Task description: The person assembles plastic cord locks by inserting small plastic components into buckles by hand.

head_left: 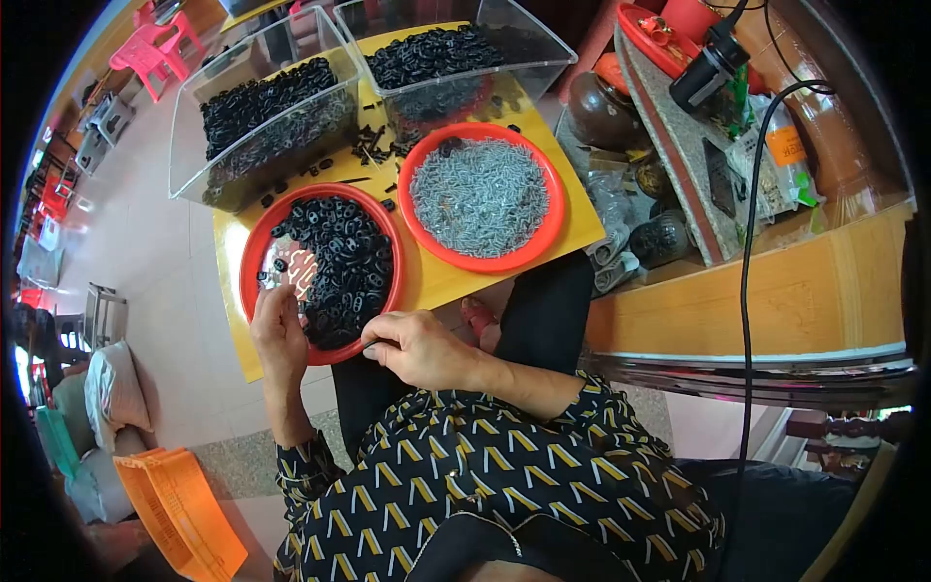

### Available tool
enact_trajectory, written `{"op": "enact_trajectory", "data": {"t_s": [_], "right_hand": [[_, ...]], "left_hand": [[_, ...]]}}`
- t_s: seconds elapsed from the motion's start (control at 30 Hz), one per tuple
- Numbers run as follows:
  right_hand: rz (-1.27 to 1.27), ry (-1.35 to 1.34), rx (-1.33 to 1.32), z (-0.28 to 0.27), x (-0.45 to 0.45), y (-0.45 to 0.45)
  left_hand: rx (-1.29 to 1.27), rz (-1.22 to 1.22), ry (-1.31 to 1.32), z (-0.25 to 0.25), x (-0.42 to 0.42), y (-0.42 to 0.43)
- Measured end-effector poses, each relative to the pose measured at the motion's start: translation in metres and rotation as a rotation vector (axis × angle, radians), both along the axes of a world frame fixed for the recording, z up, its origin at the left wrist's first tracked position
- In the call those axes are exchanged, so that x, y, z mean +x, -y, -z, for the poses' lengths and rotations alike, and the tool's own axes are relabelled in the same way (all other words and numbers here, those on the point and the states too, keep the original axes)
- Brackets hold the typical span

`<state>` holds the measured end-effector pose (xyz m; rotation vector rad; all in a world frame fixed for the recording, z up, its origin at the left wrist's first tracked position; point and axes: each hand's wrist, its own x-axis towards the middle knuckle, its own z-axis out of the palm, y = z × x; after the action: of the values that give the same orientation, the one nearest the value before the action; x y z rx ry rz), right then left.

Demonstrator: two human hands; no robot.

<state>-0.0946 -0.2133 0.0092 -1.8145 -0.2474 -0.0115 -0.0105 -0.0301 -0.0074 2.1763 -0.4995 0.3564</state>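
My left hand point(278, 330) is over the lower left rim of a red round tray point(248, 231), its fingers pinched together. What it holds, if anything, is too small to make out. In the tray lies a heap of small black plastic parts with holes point(344, 252). At the tray's lower right edge, my right hand point(422, 351) grips a thin dark piece point(379, 341) between thumb and forefinger; most of it is hidden by the fingers. To the right, a second red tray point(558, 199) holds a pile of small silvery screws point(480, 197).
Two clear plastic bins point(281, 131) point(524, 60) of black parts stand at the back of the yellow table point(441, 291). Loose black pieces point(370, 145) lie between bins and trays. A black cable point(747, 281) hangs at the right; an orange crate point(179, 509) stands lower left.
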Motion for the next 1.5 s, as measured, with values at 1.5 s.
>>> {"op": "enact_trajectory", "data": {"t_s": [1.5], "right_hand": [[0.165,-0.257,0.242,-0.008,0.037,-0.027]], "left_hand": [[-1.388,0.128,-0.774,0.002,-0.035,0.025]]}}
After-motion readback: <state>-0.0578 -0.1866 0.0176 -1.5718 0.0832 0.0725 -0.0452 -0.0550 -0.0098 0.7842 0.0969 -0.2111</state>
